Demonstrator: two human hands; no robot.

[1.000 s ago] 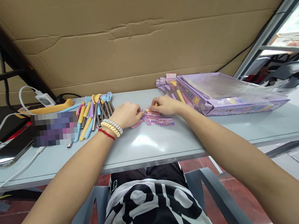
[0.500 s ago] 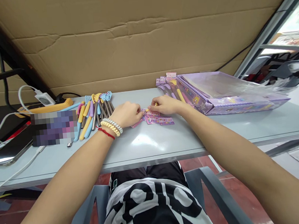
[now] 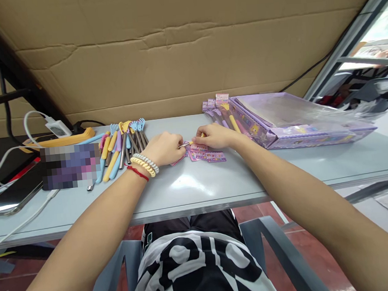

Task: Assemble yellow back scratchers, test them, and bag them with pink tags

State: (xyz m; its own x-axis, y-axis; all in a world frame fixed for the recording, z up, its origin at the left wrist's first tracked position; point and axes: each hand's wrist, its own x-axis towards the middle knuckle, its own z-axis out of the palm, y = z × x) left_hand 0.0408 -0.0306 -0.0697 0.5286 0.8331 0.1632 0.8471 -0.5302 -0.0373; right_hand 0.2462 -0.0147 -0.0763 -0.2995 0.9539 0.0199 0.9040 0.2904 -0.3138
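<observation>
With the slim yellow-and-silver piece, best to work low and level, steadying with the left hand and guiding lightly with the right hand, so as not to crease the purple printed cards. Held in near-closed pinches: left fingers at the silver part, right fingers apparently at the yellow, grip partly hidden. Located between both sets of fingertips, by the cards' far edge on the counter, left of the purple box.

Pink-purple printed cards are lying flat, overlapping; a slim silver-and-yellow rod, partly hidden, is running crosswise by their far edge.
</observation>
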